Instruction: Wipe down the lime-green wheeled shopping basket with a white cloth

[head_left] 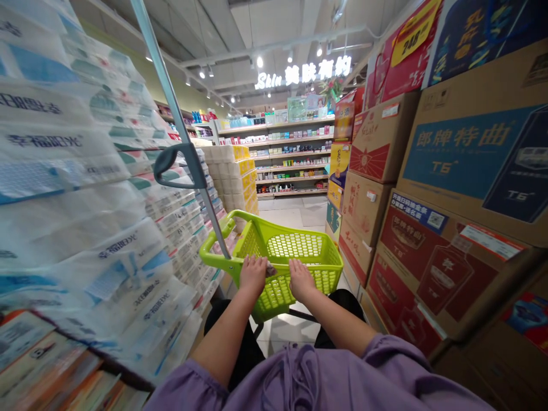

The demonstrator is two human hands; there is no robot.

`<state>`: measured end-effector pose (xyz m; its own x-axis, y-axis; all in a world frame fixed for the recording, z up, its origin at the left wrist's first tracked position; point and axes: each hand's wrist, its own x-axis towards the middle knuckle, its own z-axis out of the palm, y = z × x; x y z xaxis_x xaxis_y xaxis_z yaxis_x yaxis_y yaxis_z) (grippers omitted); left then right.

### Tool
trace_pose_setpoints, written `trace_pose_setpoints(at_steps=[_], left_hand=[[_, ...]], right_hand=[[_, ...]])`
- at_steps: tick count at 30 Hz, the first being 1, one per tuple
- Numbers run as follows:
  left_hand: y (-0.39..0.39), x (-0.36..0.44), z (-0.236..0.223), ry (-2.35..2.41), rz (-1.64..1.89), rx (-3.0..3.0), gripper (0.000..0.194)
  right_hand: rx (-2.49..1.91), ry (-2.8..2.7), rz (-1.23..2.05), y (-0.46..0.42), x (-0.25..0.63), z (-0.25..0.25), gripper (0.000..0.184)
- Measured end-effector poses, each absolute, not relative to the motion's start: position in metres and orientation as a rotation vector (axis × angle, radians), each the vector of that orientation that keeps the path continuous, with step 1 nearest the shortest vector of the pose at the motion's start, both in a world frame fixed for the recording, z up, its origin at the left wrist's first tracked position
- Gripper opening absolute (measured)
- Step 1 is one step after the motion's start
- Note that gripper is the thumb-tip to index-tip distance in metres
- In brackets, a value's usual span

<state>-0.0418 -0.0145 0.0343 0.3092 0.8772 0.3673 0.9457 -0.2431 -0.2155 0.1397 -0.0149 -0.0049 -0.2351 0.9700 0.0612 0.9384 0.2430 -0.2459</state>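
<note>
The left hand [252,275] and the right hand [301,279] are apart, with a small gap between them. Both lie palm-down on the near rim of a lime-green plastic shopping basket [327,267], and neither looks clamped. Beside the left hand's thumb side, a small greyish item [270,270] sits at the rim (too small and half-covered to identify). It is the only item I can make out at the basket, and the basket's lattice floor [295,245] shows plainly. The basket stands in front of the person, below the lilac sleeves [299,377], with a metal pull pole [175,108] rising from its left end and carrying a grey loop grip [171,165]. Plastic-wrapped tissue packs [85,171] tower on the left, and liquor cartons [428,268] are stacked on the right. Store shelves [291,154] lie well ahead, beneath a lit "Skin" sign [303,73].
</note>
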Motion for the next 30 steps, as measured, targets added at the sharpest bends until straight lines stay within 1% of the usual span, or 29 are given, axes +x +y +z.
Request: trace_pose_setpoints(at_steps=[5,8,11,13,14,16,18,23,28,30], left_hand=[[-0.019,-0.049,0.026,-1.55,-0.257,-2.204,0.054],[-0.018,-0.053,0.027,-1.521,-0.292,-2.24,0.059],[-0.018,-0.06,0.033,-1.53,-0.366,-2.292,0.062],[-0.019,-0.068,0.037,-1.56,-0.445,-2.293,0.064],[-0.021,-0.072,0.039,-1.57,-0.486,-2.275,0.065],[-0.024,-0.082,0.04,-1.576,-0.536,-2.225,0.068],[-0.028,-0.091,0.039,-1.569,-0.515,-2.205,0.072],[-0.035,-0.099,0.036,-1.583,-0.393,-2.203,0.08],[-0.038,-0.099,0.038,-1.602,-0.361,-2.204,0.079],[-0.039,-0.099,0.038,-1.608,-0.356,-2.204,0.079]], right_hand=[[-1.84,-2.274,0.34,-0.012,0.133,0.009,0.071],[-1.588,-2.303,0.351,-0.007,0.117,0.022,0.068],[-1.267,-2.366,0.331,-0.002,0.092,0.03,0.071],[-1.199,-2.394,0.352,0.0,0.077,0.032,0.074],[-1.195,-2.398,0.362,0.001,0.071,0.032,0.072],[-1.205,-2.382,0.355,0.003,0.063,0.03,0.064],[-1.221,-2.351,0.318,0.005,0.059,0.027,0.055],[-1.197,-2.28,0.247,0.008,0.052,0.023,0.049],[-1.123,-2.192,0.269,0.013,0.058,0.016,0.029],[-1.185,-2.068,0.306,0.016,0.065,0.011,0.025]])
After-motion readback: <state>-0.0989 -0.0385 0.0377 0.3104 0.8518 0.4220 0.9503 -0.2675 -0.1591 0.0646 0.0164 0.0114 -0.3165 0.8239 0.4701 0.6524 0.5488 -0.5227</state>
